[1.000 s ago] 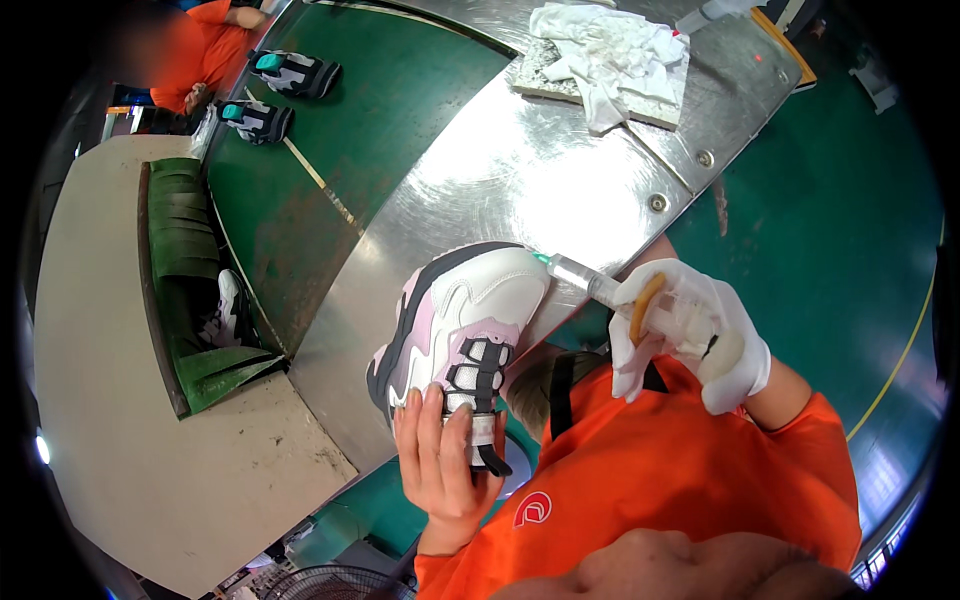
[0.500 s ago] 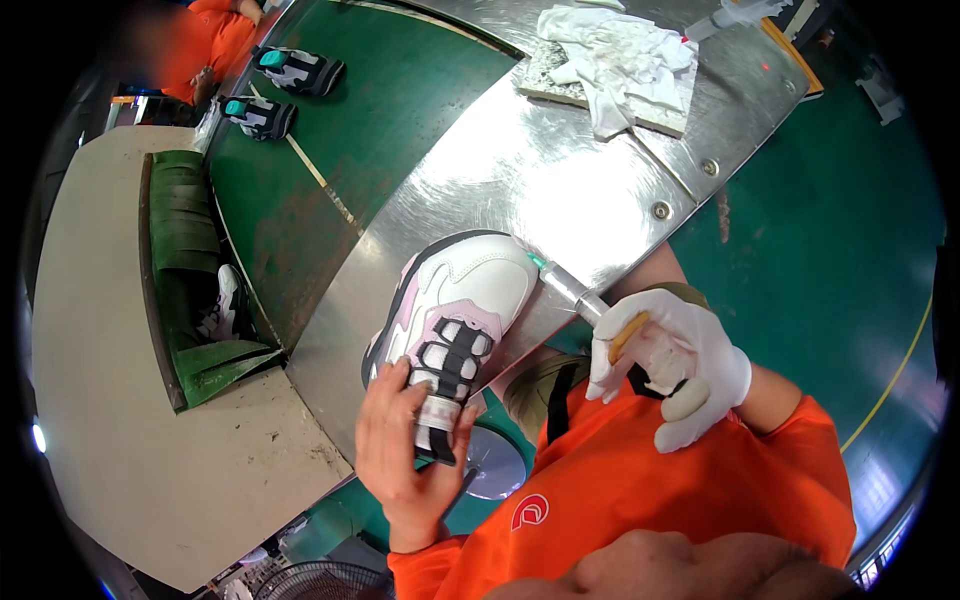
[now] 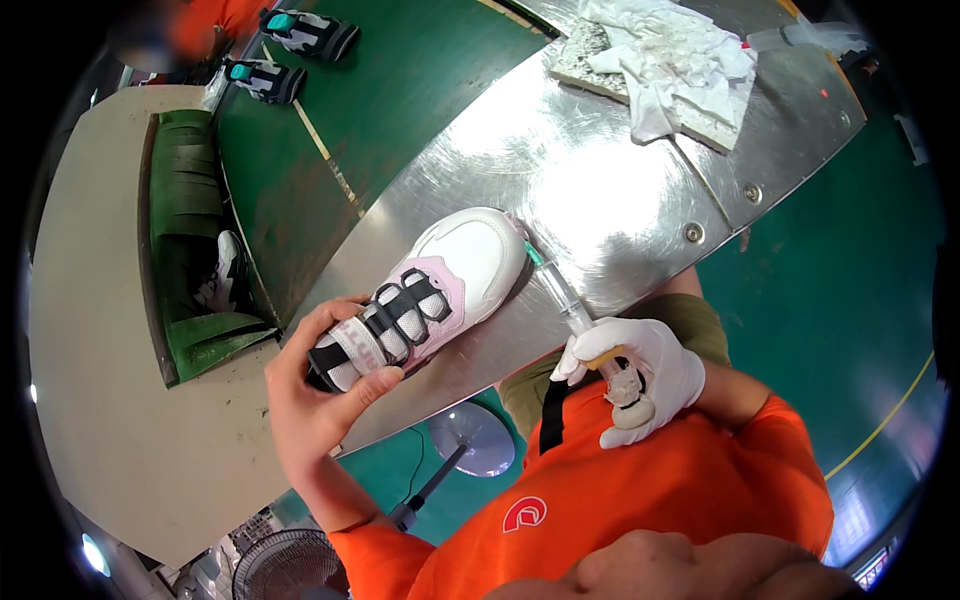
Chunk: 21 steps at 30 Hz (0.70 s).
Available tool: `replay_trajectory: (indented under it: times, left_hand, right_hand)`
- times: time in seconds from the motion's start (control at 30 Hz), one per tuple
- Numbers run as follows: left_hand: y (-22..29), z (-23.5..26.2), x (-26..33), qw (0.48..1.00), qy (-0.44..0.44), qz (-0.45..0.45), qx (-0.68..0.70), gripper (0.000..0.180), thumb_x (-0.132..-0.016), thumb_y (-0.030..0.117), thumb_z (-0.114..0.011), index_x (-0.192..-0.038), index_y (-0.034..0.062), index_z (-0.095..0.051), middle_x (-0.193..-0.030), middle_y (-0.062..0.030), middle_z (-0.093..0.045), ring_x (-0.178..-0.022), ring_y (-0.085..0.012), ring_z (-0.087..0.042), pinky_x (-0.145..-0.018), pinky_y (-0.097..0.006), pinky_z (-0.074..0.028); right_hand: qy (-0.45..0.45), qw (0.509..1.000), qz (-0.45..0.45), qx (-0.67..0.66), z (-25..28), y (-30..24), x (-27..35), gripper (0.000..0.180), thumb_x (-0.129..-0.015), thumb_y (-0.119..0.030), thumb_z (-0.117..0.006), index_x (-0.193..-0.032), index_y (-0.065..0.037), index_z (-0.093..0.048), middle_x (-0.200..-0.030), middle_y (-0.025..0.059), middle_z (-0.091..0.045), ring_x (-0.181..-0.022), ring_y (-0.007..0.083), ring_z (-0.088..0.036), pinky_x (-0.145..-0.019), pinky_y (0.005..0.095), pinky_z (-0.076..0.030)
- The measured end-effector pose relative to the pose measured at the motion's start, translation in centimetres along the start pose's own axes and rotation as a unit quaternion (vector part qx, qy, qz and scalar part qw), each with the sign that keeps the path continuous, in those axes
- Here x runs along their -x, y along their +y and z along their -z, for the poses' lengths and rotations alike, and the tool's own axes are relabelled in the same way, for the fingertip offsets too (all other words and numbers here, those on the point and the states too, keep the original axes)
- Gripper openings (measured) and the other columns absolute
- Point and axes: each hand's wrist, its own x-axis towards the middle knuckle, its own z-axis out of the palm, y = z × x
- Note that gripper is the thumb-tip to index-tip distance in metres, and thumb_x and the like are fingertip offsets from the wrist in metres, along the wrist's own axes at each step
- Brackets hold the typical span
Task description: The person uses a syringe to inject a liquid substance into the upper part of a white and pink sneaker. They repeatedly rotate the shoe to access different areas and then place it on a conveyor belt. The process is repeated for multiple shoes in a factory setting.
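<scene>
One shoe [image 3: 430,295] on worktop [image 3: 600,200], left hand [image 3: 320,390] gripping its heel. One syringe [image 3: 565,300] held in gloved right hand [image 3: 635,375], tip at toe. Two shoes [image 3: 285,55] at 11 o'clock.

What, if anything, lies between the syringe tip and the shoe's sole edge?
Nothing visible does. The syringe in the gloved right hand has its green tip at the shoe, which the bare left hand steadies on the metal table.
</scene>
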Motion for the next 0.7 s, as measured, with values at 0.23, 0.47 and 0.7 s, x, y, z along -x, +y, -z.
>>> replay_trajectory:
  times: [0.23, 0.47, 0.7]
  left_hand:
    - [1.2, 3.4, -2.3, 0.975, -0.2, -0.028, -0.095, 0.07, -0.066, 0.02, -0.091, -0.124, -0.0027, -0.059, -0.124, -0.0178, -0.064, -0.114, -0.0265, -0.062, -0.099, -0.035, -0.046]
    - [1.7, 3.7, -10.8, 0.933, -0.357, -0.025, 0.042, 0.074, -0.081, 0.041, -0.077, -0.136, -0.0024, -0.053, -0.136, -0.0134, -0.058, -0.128, -0.0265, -0.053, -0.108, -0.038, -0.039]
    - [0.0, -5.2, -16.5, 0.866, -0.476, -0.085, -0.129, 0.047, -0.093, 0.032, -0.069, -0.13, 0.0047, -0.061, -0.116, -0.0095, -0.068, -0.097, -0.0142, -0.061, -0.087, -0.032, -0.05]
  right_hand:
    - [0.009, 0.999, 0.021, 0.022, 0.2, 0.8, 0.4, 0.069, -0.062, -0.011, -0.085, -0.123, -0.003, -0.053, -0.105, 0.0098, -0.066, -0.085, 0.0192, -0.067, -0.077, 0.0277, -0.055]
    - [-0.009, 1.0, -0.001, 0.027, 0.0, 0.9, 0.3, 0.069, -0.066, -0.012, -0.085, -0.126, -0.002, -0.051, -0.107, 0.0096, -0.065, -0.088, 0.0177, -0.065, -0.082, 0.0283, -0.054]
    - [-0.013, 0.998, 0.022, -0.049, 0.3, 0.1, 0.6, 0.074, -0.072, -0.006, -0.085, -0.133, -0.004, -0.044, -0.109, 0.0084, -0.061, -0.104, 0.0146, -0.06, -0.089, 0.0285, -0.051]
